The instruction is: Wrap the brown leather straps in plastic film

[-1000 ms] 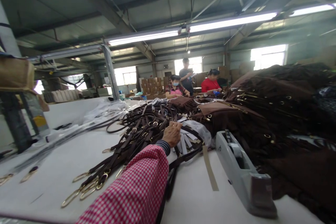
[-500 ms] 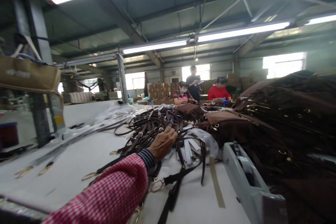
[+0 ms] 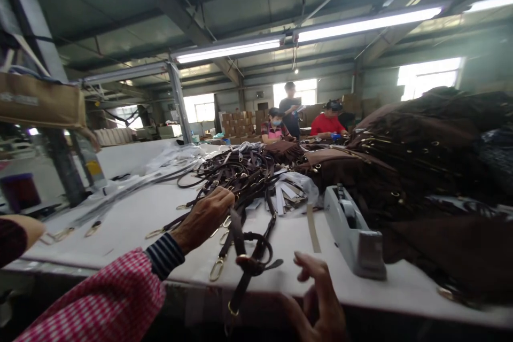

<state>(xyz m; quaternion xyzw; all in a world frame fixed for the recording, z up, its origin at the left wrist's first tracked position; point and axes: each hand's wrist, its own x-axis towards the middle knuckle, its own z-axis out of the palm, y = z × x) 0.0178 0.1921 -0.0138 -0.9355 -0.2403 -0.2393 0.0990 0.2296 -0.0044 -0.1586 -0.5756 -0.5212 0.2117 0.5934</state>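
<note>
My left hand, in a red checked sleeve with a striped cuff, is closed on a dark brown strap. This strap hangs from my fingers over the table's front edge, with a buckle and a loop partway down and a metal ring near its lower end. To the right of the strap is my right hand, fingers apart and holding nothing. Behind my left hand lies a tangled pile of similar straps, several with gold-coloured clips.
A grey tape dispenser stands on the white table at the right. Brown bags are heaped behind it. Pale strips lie by a clear plastic bag. Someone's arm shows at the left edge; several people are at the back.
My left hand has drawn back from the pile toward me, lifting a strap out. My right hand has come into view at the lower right. The view has shifted slightly.
</note>
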